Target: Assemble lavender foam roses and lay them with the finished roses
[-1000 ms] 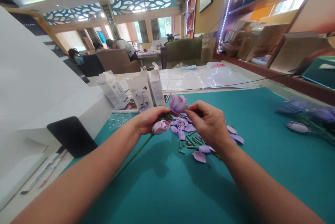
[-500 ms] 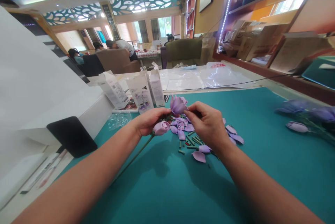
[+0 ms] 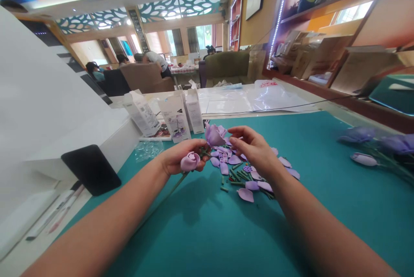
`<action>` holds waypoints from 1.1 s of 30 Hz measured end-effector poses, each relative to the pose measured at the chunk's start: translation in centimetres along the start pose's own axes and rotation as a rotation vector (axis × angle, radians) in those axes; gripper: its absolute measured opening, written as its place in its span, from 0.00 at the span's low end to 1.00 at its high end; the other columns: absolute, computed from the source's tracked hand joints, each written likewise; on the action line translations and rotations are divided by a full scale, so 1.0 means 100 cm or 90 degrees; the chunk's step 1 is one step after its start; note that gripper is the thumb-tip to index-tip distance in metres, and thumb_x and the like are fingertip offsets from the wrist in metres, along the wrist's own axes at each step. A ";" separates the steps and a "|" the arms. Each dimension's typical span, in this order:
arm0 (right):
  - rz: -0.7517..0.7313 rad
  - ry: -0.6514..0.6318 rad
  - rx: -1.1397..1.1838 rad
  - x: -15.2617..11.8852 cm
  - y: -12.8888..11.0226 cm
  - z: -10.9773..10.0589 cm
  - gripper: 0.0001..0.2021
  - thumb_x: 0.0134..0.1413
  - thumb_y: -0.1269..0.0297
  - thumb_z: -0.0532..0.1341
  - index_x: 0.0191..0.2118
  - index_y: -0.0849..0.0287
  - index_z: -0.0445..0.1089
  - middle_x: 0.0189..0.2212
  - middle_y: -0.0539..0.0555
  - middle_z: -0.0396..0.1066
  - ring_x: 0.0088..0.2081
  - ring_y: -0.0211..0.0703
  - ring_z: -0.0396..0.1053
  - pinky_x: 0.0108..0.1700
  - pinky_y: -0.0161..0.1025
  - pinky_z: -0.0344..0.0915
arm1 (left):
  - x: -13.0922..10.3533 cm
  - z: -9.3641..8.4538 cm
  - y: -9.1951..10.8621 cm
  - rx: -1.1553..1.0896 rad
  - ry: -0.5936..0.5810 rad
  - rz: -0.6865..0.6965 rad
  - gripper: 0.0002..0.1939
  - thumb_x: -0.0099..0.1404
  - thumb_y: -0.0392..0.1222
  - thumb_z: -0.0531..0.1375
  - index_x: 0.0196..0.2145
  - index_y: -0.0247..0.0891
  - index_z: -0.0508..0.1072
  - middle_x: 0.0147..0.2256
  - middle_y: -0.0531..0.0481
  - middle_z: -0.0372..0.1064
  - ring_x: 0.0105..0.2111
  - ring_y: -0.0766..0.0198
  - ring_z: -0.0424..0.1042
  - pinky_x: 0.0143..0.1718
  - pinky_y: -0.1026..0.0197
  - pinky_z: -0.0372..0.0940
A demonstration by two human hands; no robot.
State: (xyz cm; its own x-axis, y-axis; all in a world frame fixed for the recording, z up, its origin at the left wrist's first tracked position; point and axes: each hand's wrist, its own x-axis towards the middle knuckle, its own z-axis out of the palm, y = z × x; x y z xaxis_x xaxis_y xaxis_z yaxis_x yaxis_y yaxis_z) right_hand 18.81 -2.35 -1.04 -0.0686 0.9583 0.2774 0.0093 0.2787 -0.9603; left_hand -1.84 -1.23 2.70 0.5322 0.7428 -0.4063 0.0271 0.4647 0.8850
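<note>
My left hand (image 3: pixel 186 156) is closed around the green stem of a purple flower, near its head. The open bloom (image 3: pixel 215 134) stands above my fingertips, and a smaller closed bud (image 3: pixel 190 162) on the same stem piece hangs in front of the palm. A long stem (image 3: pixel 173 188) slants down to the left. Just right of the bloom, my right hand (image 3: pixel 250 143) has its fingers apart, with nothing visible between them. Beneath the hands lie loose purple petals (image 3: pixel 245 195) and short green tubes (image 3: pixel 238 174) on the teal mat (image 3: pixel 210 234).
Opened white boxes (image 3: pixel 176 119) and crumpled clear plastic (image 3: pixel 148 151) stand beyond my left hand. A black tablet (image 3: pixel 90 170) leans at the left. More purple flowers (image 3: pixel 364 159) lie at the right. People (image 3: pixel 155 59) are in the background.
My right hand has come off the bloom and its fingers have spread. My left hand has tilted the flower a little to the left, and the bud has shifted left with it.
</note>
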 end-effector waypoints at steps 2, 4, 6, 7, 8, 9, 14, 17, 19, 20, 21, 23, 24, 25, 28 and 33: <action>0.027 -0.061 0.028 -0.001 0.002 0.001 0.23 0.45 0.58 0.67 0.49 0.54 0.68 0.42 0.54 0.68 0.34 0.39 0.68 0.32 0.37 0.67 | -0.002 -0.001 -0.003 0.012 -0.016 -0.003 0.07 0.63 0.41 0.57 0.31 0.34 0.67 0.21 0.53 0.63 0.16 0.73 0.60 0.18 0.69 0.57; 0.031 -0.117 0.051 -0.004 0.002 0.002 0.30 0.43 0.61 0.70 0.54 0.49 0.64 0.51 0.56 0.64 0.44 0.44 0.68 0.38 0.40 0.69 | -0.003 -0.002 -0.007 0.029 -0.024 -0.009 0.08 0.62 0.43 0.57 0.32 0.35 0.67 0.22 0.53 0.63 0.16 0.73 0.60 0.18 0.69 0.57; 0.033 -0.168 0.055 -0.007 0.001 0.002 0.32 0.41 0.64 0.71 0.55 0.47 0.64 0.54 0.56 0.62 0.49 0.47 0.66 0.42 0.42 0.70 | -0.004 -0.002 -0.011 0.040 -0.034 -0.022 0.09 0.62 0.44 0.57 0.32 0.35 0.67 0.21 0.53 0.64 0.16 0.72 0.60 0.17 0.70 0.57; 0.037 -0.187 0.048 -0.008 0.000 0.002 0.31 0.40 0.64 0.71 0.54 0.48 0.65 0.53 0.55 0.63 0.49 0.47 0.66 0.43 0.42 0.70 | -0.004 -0.002 -0.013 0.041 -0.041 -0.028 0.09 0.62 0.45 0.57 0.32 0.35 0.67 0.21 0.53 0.64 0.17 0.72 0.60 0.17 0.70 0.57; 0.041 -0.201 0.041 -0.009 -0.001 0.001 0.30 0.40 0.65 0.71 0.53 0.48 0.66 0.52 0.55 0.64 0.48 0.47 0.66 0.43 0.43 0.70 | -0.004 -0.002 -0.015 0.040 -0.051 -0.035 0.10 0.63 0.45 0.57 0.32 0.35 0.67 0.21 0.53 0.64 0.16 0.72 0.60 0.16 0.70 0.56; 0.045 -0.208 0.035 -0.011 -0.001 0.001 0.29 0.40 0.65 0.70 0.52 0.49 0.66 0.50 0.55 0.66 0.47 0.46 0.67 0.43 0.43 0.70 | -0.004 -0.002 -0.018 0.043 -0.062 -0.042 0.10 0.63 0.46 0.56 0.32 0.35 0.67 0.21 0.53 0.64 0.16 0.72 0.60 0.16 0.71 0.56; 0.088 -0.179 0.067 -0.022 0.007 0.001 0.20 0.42 0.63 0.68 0.44 0.52 0.67 0.44 0.52 0.68 0.40 0.42 0.70 0.38 0.39 0.69 | 0.000 -0.002 -0.029 0.122 -0.089 -0.063 0.16 0.63 0.52 0.55 0.35 0.34 0.69 0.25 0.50 0.70 0.15 0.70 0.64 0.15 0.67 0.60; 0.143 -0.138 0.098 -0.029 0.018 0.001 0.18 0.39 0.61 0.68 0.40 0.53 0.66 0.42 0.51 0.67 0.36 0.40 0.70 0.33 0.37 0.69 | 0.006 -0.002 -0.035 0.145 -0.090 -0.079 0.19 0.61 0.55 0.57 0.37 0.34 0.69 0.30 0.48 0.73 0.18 0.66 0.69 0.17 0.65 0.63; 0.176 -0.107 0.100 -0.032 0.025 0.002 0.19 0.37 0.60 0.69 0.38 0.53 0.66 0.41 0.50 0.66 0.35 0.40 0.70 0.32 0.37 0.69 | 0.009 -0.004 -0.039 0.133 -0.089 -0.093 0.22 0.60 0.59 0.58 0.39 0.36 0.68 0.32 0.48 0.74 0.22 0.63 0.73 0.22 0.62 0.66; 0.190 -0.098 0.098 -0.034 0.028 0.003 0.20 0.36 0.60 0.70 0.38 0.54 0.66 0.40 0.50 0.66 0.35 0.40 0.70 0.32 0.38 0.70 | 0.010 -0.007 -0.040 0.127 -0.081 -0.094 0.24 0.59 0.61 0.58 0.40 0.37 0.68 0.33 0.48 0.75 0.25 0.62 0.74 0.25 0.61 0.67; 0.203 -0.089 0.094 -0.035 0.030 0.003 0.20 0.35 0.59 0.70 0.37 0.54 0.66 0.40 0.49 0.66 0.35 0.40 0.70 0.32 0.38 0.70 | 0.010 -0.010 -0.040 0.128 -0.067 -0.087 0.26 0.58 0.64 0.58 0.40 0.37 0.68 0.34 0.47 0.75 0.28 0.60 0.75 0.28 0.60 0.67; 0.226 -0.079 0.091 -0.035 0.034 0.005 0.21 0.35 0.57 0.71 0.37 0.55 0.65 0.39 0.49 0.67 0.35 0.40 0.70 0.32 0.37 0.70 | 0.009 -0.016 -0.038 0.159 -0.018 -0.047 0.31 0.58 0.69 0.54 0.40 0.36 0.70 0.37 0.44 0.75 0.35 0.57 0.75 0.33 0.58 0.67; 0.239 -0.074 0.091 -0.035 0.036 0.006 0.21 0.35 0.56 0.71 0.37 0.55 0.65 0.38 0.49 0.67 0.34 0.40 0.71 0.32 0.36 0.70 | 0.006 -0.018 -0.036 0.189 0.019 -0.015 0.33 0.58 0.70 0.51 0.40 0.36 0.71 0.39 0.42 0.75 0.39 0.56 0.74 0.36 0.58 0.67; 0.252 -0.070 0.090 -0.035 0.037 0.007 0.22 0.36 0.56 0.71 0.38 0.55 0.65 0.37 0.49 0.68 0.34 0.39 0.71 0.30 0.35 0.69 | 0.001 -0.019 -0.034 0.229 0.071 0.030 0.34 0.59 0.71 0.49 0.41 0.36 0.72 0.42 0.41 0.74 0.42 0.55 0.73 0.38 0.58 0.66; 0.281 -0.049 0.087 -0.035 0.038 0.010 0.23 0.35 0.55 0.71 0.38 0.55 0.63 0.33 0.47 0.67 0.29 0.37 0.71 0.26 0.33 0.66 | -0.019 -0.009 -0.031 0.402 0.314 0.248 0.29 0.64 0.66 0.46 0.41 0.38 0.71 0.46 0.43 0.71 0.47 0.54 0.69 0.42 0.56 0.65; 0.294 -0.008 0.087 -0.036 0.035 0.015 0.25 0.33 0.55 0.71 0.38 0.54 0.61 0.29 0.44 0.66 0.23 0.35 0.68 0.20 0.30 0.61 | -0.051 0.034 -0.050 0.723 0.380 0.465 0.14 0.68 0.48 0.50 0.34 0.39 0.71 0.35 0.48 0.71 0.36 0.60 0.71 0.38 0.59 0.66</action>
State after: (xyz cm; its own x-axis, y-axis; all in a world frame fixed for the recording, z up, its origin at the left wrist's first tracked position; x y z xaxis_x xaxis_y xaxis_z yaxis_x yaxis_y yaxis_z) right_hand 17.62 -4.94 -5.43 -0.1002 0.9787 -0.1790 -0.0887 -0.1880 -0.9782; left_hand -1.76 -8.97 1.16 0.3072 0.8561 0.4155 0.6955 -0.5000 0.5160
